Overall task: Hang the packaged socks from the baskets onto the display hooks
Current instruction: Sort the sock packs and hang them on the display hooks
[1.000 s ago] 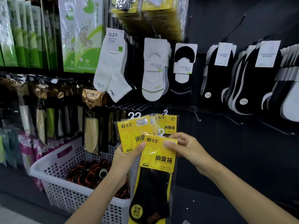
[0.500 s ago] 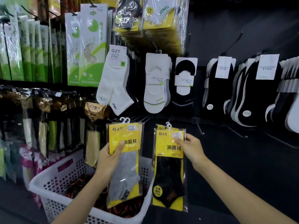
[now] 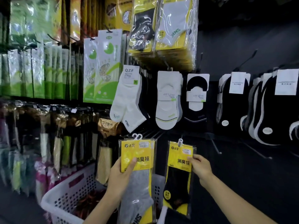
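Yellow-carded grey-sock pack [image 3: 140,183] gripped in the left hand [image 3: 120,175] over the basket [image 3: 64,201]; right hand [image 3: 201,167] pinches the black-sock pack [image 3: 177,180] upright, near a hook [image 3: 216,147].

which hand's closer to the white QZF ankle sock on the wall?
Left. The left hand, holding the grey-sock pack, is just below the QZF sock. The right hand, pinching the black-sock pack, is lower and well off to the sock's right.
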